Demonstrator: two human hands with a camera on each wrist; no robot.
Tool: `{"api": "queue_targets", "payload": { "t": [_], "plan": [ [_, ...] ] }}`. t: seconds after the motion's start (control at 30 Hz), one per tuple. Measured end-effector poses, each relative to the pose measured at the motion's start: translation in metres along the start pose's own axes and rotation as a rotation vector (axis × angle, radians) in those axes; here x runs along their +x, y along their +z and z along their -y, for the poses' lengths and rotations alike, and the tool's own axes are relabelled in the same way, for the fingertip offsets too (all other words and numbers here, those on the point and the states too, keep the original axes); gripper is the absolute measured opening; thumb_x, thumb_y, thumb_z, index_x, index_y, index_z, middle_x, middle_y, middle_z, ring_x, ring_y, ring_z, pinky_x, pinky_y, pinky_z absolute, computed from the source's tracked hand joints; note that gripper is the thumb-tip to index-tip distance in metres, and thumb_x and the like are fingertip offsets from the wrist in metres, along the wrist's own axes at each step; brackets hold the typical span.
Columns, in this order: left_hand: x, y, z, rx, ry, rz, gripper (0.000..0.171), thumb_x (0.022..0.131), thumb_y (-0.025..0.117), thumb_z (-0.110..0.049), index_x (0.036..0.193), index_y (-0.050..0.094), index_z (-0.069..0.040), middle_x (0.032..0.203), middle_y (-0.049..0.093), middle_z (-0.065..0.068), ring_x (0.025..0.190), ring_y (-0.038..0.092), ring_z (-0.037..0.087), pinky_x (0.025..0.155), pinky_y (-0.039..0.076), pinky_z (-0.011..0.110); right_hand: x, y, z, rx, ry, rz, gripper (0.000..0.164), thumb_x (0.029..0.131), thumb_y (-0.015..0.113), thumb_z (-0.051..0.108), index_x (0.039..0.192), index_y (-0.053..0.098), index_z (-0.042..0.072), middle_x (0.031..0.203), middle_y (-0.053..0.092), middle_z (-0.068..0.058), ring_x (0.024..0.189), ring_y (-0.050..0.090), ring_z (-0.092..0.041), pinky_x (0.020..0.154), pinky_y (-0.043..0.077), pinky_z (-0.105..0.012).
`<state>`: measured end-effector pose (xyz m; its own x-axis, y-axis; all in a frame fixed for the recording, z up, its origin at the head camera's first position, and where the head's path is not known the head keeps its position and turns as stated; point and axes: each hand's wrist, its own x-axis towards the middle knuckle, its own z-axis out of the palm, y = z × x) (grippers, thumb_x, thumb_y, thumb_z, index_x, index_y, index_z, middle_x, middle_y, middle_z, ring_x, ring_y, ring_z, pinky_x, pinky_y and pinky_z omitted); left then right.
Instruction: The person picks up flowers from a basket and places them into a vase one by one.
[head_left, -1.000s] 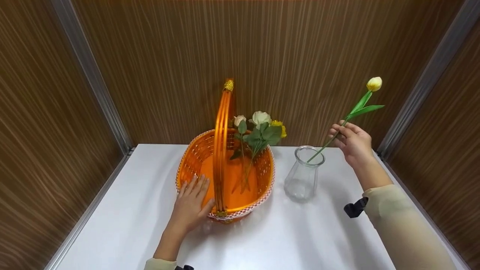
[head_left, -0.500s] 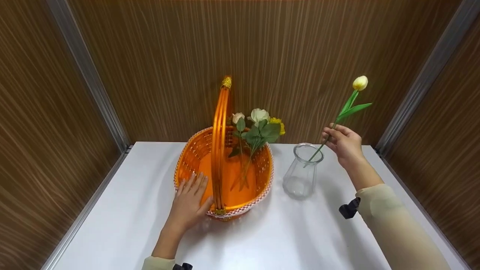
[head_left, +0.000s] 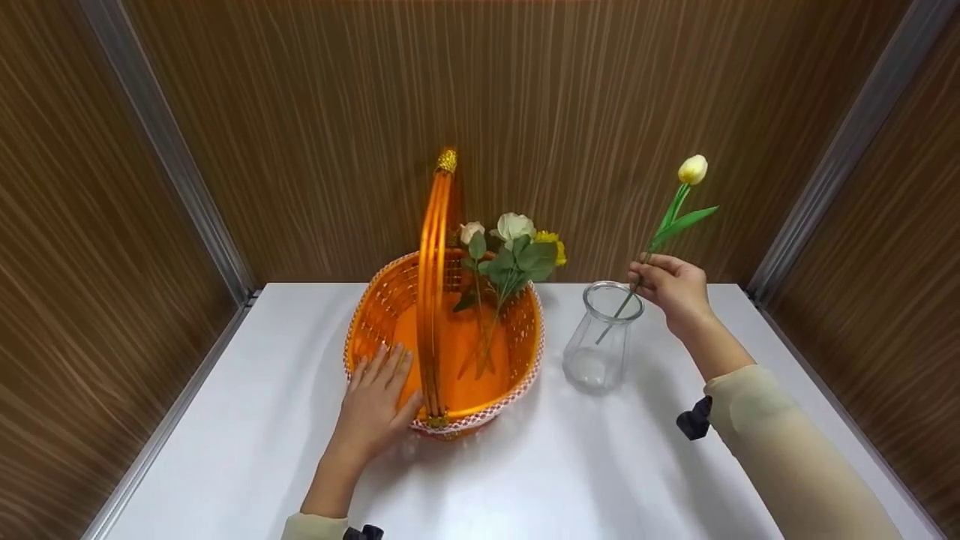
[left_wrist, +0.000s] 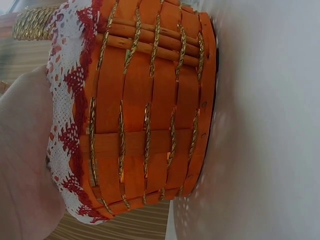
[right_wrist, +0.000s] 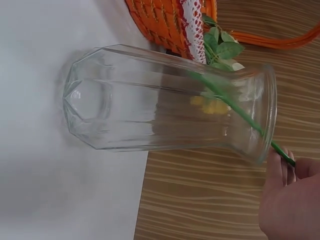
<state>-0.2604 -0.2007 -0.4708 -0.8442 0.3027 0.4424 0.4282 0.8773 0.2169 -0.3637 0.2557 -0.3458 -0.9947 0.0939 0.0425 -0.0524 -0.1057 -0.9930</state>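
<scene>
My right hand (head_left: 673, 291) pinches the green stem of a pale yellow tulip (head_left: 692, 170). The stem's lower end (right_wrist: 227, 102) reaches through the mouth of a clear glass vase (head_left: 596, 349) and hangs above its bottom, slanting. My left hand (head_left: 375, 405) lies with spread, straight fingers over the near left rim of an orange woven basket (head_left: 469, 409). In the left wrist view its palm (left_wrist: 25, 160) rests at the basket's red and white lace trim (left_wrist: 70, 130).
Inside the basket lean white roses (head_left: 514, 227) with green leaves and a yellow flower (head_left: 555, 246), their heads above the far rim. The basket's tall handle (head_left: 433, 300) arches over it. A wood-grained back wall (head_left: 337, 135) borders the white table (head_left: 262, 390).
My right hand has moved left and slightly down, bringing the tulip with it; its stem now reaches deeper into the vase. The left hand stays on the basket rim. The view has shifted slightly.
</scene>
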Motion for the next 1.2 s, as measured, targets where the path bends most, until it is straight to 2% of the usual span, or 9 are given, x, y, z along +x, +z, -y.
{"api": "queue_targets", "payload": {
  "t": [0.27, 0.47, 0.67, 0.87, 1.07, 1.2],
  "plan": [
    [0.001, -0.005, 0.003, -0.003, -0.020, 0.009, 0.066, 0.100, 0.047, -0.046, 0.154, 0.038, -0.009, 0.160, 0.035, 0.010, 0.150, 0.025, 0.036, 0.122, 0.014, 0.056, -0.002, 0.011, 0.005, -0.066, 0.022, 0.032, 0.030, 0.103, 0.053, 0.010, 0.128, 0.055, -0.006, 0.104, 0.073, -0.007, 0.102, 0.071, -0.020, 0.091, 0.056, -0.030],
    [0.000, -0.003, 0.004, -0.012, -0.013, -0.006, 0.065, 0.100, 0.047, -0.046, 0.153, 0.040, -0.008, 0.159, 0.038, 0.012, 0.149, 0.027, 0.036, 0.121, 0.016, 0.057, -0.011, 0.019, 0.009, -0.107, 0.014, 0.067, 0.036, 0.101, 0.056, 0.009, 0.129, 0.053, -0.014, 0.093, 0.075, -0.002, 0.096, 0.074, -0.019, 0.087, 0.057, -0.032],
    [0.001, 0.000, 0.004, -0.003, -0.011, -0.002, 0.066, 0.100, 0.046, -0.048, 0.153, 0.040, -0.008, 0.159, 0.036, 0.011, 0.149, 0.027, 0.037, 0.121, 0.015, 0.057, -0.004, 0.014, -0.001, -0.215, 0.029, 0.072, 0.028, 0.102, 0.056, 0.013, 0.123, 0.059, -0.005, 0.102, 0.074, -0.006, 0.095, 0.073, -0.016, 0.085, 0.058, -0.030],
    [0.001, 0.001, 0.002, -0.004, -0.007, -0.005, 0.066, 0.100, 0.046, -0.047, 0.153, 0.041, -0.007, 0.158, 0.039, 0.012, 0.149, 0.027, 0.036, 0.121, 0.017, 0.058, -0.004, 0.012, 0.000, -0.351, 0.057, 0.083, 0.035, 0.102, 0.057, 0.016, 0.127, 0.058, -0.008, 0.106, 0.072, -0.010, 0.093, 0.072, -0.014, 0.083, 0.059, -0.027],
    [0.000, 0.001, 0.000, -0.009, -0.007, -0.003, 0.066, 0.100, 0.047, -0.046, 0.153, 0.041, -0.007, 0.158, 0.038, 0.012, 0.149, 0.029, 0.037, 0.121, 0.017, 0.058, -0.006, 0.013, 0.006, -0.449, 0.073, 0.084, 0.036, 0.099, 0.063, 0.015, 0.123, 0.062, -0.012, 0.095, 0.074, -0.007, 0.082, 0.073, -0.012, 0.078, 0.060, -0.027],
    [0.000, 0.001, -0.001, -0.006, -0.010, 0.009, 0.066, 0.100, 0.047, -0.046, 0.153, 0.039, -0.007, 0.160, 0.036, 0.011, 0.150, 0.027, 0.036, 0.121, 0.016, 0.057, -0.006, 0.013, 0.007, -0.473, 0.084, 0.073, 0.036, 0.097, 0.065, 0.015, 0.120, 0.064, -0.012, 0.090, 0.075, -0.006, 0.079, 0.073, -0.013, 0.077, 0.060, -0.027]
  ]
}}
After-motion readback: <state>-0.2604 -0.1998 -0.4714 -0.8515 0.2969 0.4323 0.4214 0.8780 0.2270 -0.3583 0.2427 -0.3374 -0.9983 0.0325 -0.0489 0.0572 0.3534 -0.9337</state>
